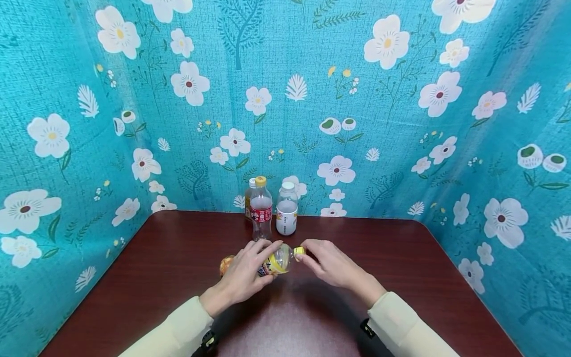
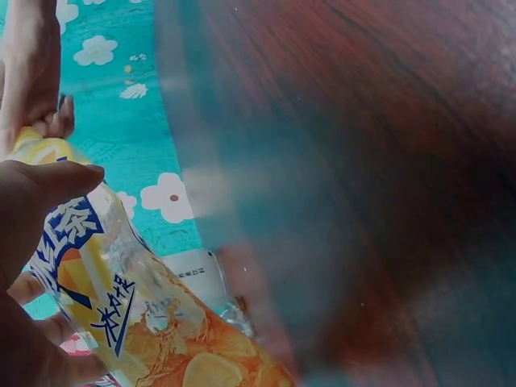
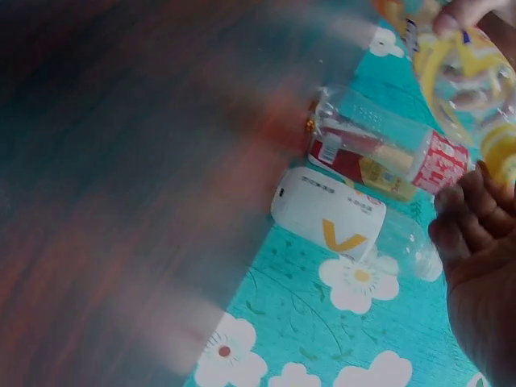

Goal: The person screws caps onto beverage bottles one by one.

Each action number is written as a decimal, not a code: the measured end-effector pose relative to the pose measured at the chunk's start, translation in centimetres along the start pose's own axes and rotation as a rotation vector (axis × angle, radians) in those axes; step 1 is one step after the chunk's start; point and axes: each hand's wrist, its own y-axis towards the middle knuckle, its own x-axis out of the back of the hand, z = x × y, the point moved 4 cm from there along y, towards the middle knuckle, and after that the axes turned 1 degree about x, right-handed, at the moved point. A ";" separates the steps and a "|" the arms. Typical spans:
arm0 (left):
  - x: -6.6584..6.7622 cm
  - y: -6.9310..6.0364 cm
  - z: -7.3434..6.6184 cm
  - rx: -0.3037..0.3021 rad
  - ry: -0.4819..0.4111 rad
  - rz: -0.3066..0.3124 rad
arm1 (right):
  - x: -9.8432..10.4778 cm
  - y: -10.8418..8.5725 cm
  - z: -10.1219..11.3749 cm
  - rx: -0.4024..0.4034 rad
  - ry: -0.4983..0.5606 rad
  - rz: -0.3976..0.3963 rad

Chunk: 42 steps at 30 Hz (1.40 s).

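Observation:
A clear plastic drink bottle (image 1: 282, 259) with a yellow label lies on its side in the air above the table, its neck toward the right. Around its body my left hand (image 1: 241, 273) holds it, thumb and fingers on opposite sides in the left wrist view. Blue lettering and printed orange ice-and-lemon artwork show on the bottle (image 2: 141, 310) there. My right hand (image 1: 330, 262) pinches the yellow cap (image 1: 299, 252) at the neck. In the right wrist view the curled fingers of that hand (image 3: 488, 270) meet the cap (image 3: 501, 153), partly hiding it.
Behind the hands stand a clear bottle (image 1: 261, 214) with a red label and yellow cap, a white-labelled bottle (image 1: 287, 213), and a partly hidden white-capped bottle (image 1: 248, 201). The dark red-brown table (image 1: 178, 258) ends at a blue flowered curtain (image 1: 285, 124).

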 end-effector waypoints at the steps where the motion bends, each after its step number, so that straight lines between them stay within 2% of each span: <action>1: 0.0 0.1 -0.1 -0.003 0.011 0.000 | -0.1 0.0 0.0 -0.013 -0.042 -0.008; 5: 0.1 0.3 -0.6 -0.014 0.035 0.005 | -0.5 0.1 -0.4 -0.135 -0.095 -0.027; 8: 0.1 0.4 -0.6 -0.019 0.034 0.023 | -0.7 0.0 -0.7 -0.208 -0.047 -0.026; 10: 0.0 0.4 -0.5 -0.019 0.030 0.037 | -0.7 0.0 -0.9 -0.219 -0.013 -0.023; 13: 0.1 0.3 -0.2 -0.021 0.024 0.038 | -0.4 -0.1 -1.0 -0.195 0.062 -0.032; 17: 0.1 0.3 0.2 -0.012 0.012 0.036 | 0.2 -0.2 -0.9 -0.106 0.195 -0.039; 22: 0.1 0.1 0.6 0.015 -0.008 0.046 | 0.6 -0.3 -0.9 -0.009 0.282 0.004; 34: 0.1 0.1 0.4 -0.014 -0.050 0.075 | 0.6 -0.6 -0.6 0.010 0.296 0.065; 38: 0.1 0.1 0.3 -0.017 -0.063 0.078 | 0.8 -0.5 -0.3 0.042 0.263 0.084; 42: 0.2 0.1 0.2 -0.028 -0.052 0.059 | 0.8 -0.3 -0.1 0.051 0.180 0.071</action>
